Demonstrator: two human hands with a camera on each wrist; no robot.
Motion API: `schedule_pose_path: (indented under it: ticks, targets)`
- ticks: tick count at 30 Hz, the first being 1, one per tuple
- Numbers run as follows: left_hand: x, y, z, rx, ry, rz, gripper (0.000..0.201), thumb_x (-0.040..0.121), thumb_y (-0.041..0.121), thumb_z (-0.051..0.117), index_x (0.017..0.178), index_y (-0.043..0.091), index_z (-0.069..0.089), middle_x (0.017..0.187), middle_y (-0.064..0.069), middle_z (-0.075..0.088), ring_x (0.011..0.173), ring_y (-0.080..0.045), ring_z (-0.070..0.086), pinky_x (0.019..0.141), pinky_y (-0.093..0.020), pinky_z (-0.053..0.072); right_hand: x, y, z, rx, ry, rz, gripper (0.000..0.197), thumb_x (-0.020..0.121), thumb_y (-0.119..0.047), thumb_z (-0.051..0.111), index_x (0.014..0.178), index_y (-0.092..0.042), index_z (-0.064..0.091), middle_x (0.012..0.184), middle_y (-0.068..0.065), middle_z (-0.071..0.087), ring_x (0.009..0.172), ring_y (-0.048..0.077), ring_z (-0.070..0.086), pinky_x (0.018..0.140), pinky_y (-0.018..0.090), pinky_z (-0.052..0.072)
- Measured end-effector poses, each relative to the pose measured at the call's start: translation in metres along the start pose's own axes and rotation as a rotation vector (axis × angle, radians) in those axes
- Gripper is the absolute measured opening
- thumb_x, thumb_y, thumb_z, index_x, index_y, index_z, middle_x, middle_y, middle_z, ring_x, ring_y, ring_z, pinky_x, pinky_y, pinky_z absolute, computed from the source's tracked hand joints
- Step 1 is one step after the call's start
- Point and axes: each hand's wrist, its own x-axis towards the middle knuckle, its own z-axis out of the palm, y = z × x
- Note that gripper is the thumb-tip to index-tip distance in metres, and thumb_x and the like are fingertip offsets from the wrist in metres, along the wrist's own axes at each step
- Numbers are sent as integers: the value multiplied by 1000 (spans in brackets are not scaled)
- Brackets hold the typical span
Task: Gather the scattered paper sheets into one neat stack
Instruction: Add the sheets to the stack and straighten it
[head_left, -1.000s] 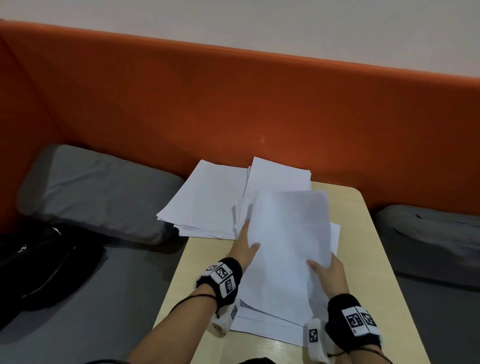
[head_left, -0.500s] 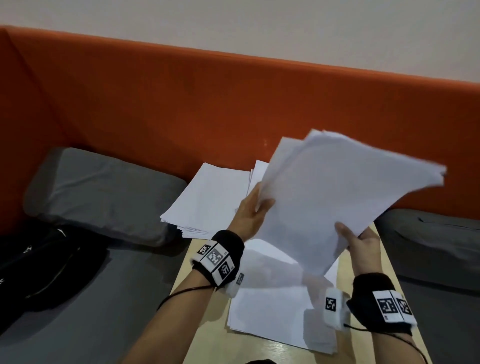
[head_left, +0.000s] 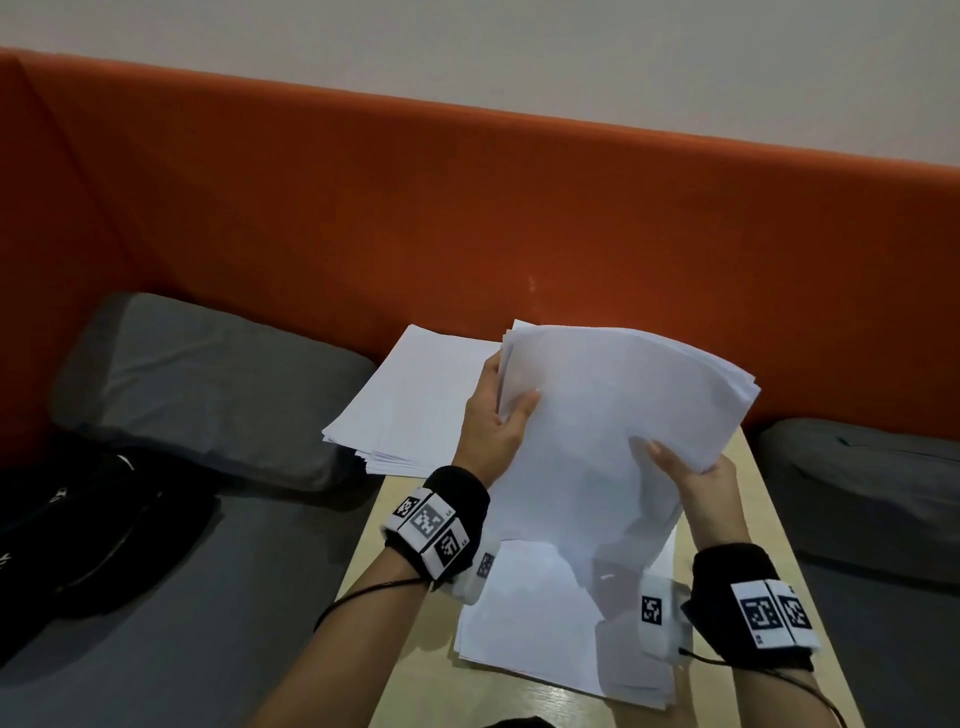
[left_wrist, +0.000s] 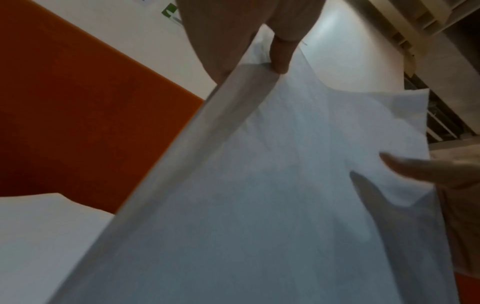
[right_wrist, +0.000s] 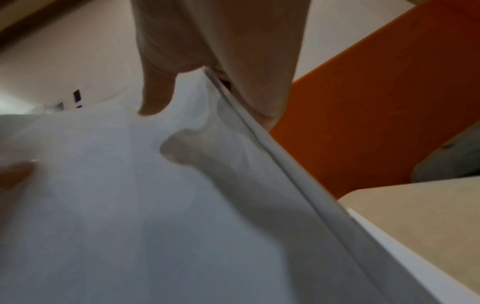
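Observation:
A bundle of white paper sheets (head_left: 602, 431) is lifted off the table and tilted toward me. My left hand (head_left: 498, 410) grips its left edge, thumb on the front. My right hand (head_left: 691, 473) grips its right edge, thumb on the front too. The left wrist view shows the bundle (left_wrist: 259, 195) pinched by the left hand (left_wrist: 259, 53) at the top. The right wrist view shows the bundle (right_wrist: 130, 205) held by the right hand (right_wrist: 187, 86). More sheets (head_left: 540, 623) lie flat on the table below. A second pile (head_left: 415, 400) overhangs the table's far left corner.
The small beige table (head_left: 727, 691) stands against an orange padded bench back (head_left: 467, 218). Grey cushions lie at the left (head_left: 208, 384) and right (head_left: 857, 488). A black bag (head_left: 88, 525) rests on the grey seat at the far left.
Both hands lifted the bundle off the flat sheets, swung it up and to the right, and now hold it lower and nearer, tilted toward me.

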Motion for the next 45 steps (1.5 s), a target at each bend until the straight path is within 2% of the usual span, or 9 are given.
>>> schedule_pose_path:
  ticks: [3, 7, 13, 18, 23, 29, 33, 38, 45]
  targets:
    - [1, -11, 2, -8, -47, -51, 39, 92, 14, 56, 128, 15, 42, 106, 9, 57, 95, -5, 58, 85, -23, 50, 7, 16, -4, -136, -9, 98, 19, 83, -4, 66, 102, -2, 62, 95, 9, 64, 87, 25, 58, 80, 32, 44]
    - [-5, -54, -6, 135, -220, -243, 25, 96, 14, 48, 121, 14, 51, 76, 5, 59, 67, -11, 50, 67, -24, 44, 13, 49, -19, -299, 212, 195, 32, 91, -8, 57, 117, 10, 55, 112, 26, 60, 104, 37, 56, 86, 38, 43]
    - [-22, -118, -18, 525, -188, -548, 35, 96, 11, 44, 129, 3, 48, 126, -13, 52, 116, -26, 53, 95, -27, 40, 0, 91, -29, -617, 110, 426, 32, 94, -8, 47, 121, 8, 53, 118, 29, 58, 104, 40, 54, 77, 32, 36]
    - [-25, -131, -16, 576, -182, -530, 35, 91, 7, 50, 125, 1, 50, 119, -15, 53, 100, -27, 57, 91, -31, 45, -3, 110, -17, -790, -42, 489, 32, 95, -2, 36, 122, 3, 52, 120, 27, 57, 99, 37, 53, 77, 30, 36]
    - [-22, -122, -14, 473, -97, -449, 34, 89, -11, 43, 120, -1, 54, 92, -2, 46, 74, -11, 46, 59, 0, 38, -1, 109, -15, -834, -60, 509, 34, 93, 1, 35, 124, 4, 50, 119, 26, 57, 104, 38, 54, 77, 30, 36]
    - [-32, -119, -4, 292, -164, -465, 29, 90, 1, 49, 118, 11, 55, 104, -5, 59, 93, -20, 57, 84, -31, 49, 0, 112, -17, -807, -58, 505, 33, 93, -1, 35, 121, 3, 52, 116, 25, 58, 88, 28, 45, 77, 29, 35]
    - [-38, -120, -5, 251, -295, -553, 44, 90, 5, 52, 132, 13, 43, 123, -8, 57, 109, -22, 56, 94, -29, 46, -1, 113, -20, -778, -41, 511, 30, 94, -3, 35, 117, 4, 54, 115, 25, 58, 89, 28, 46, 77, 29, 34]
    - [-36, -123, -9, 158, -217, -509, 36, 90, 6, 54, 125, 14, 52, 127, -8, 57, 112, -20, 57, 102, -40, 45, -1, 109, -29, -714, 17, 505, 35, 91, 1, 38, 124, 2, 52, 118, 23, 57, 99, 34, 51, 81, 30, 36]
    - [-37, -121, 5, 455, -349, -418, 50, 86, 11, 61, 132, 23, 45, 141, -2, 31, 131, -21, 34, 103, -26, 32, -4, 106, -31, -631, -53, 492, 35, 87, 1, 46, 121, 3, 54, 102, 15, 57, 93, 29, 51, 79, 30, 37]
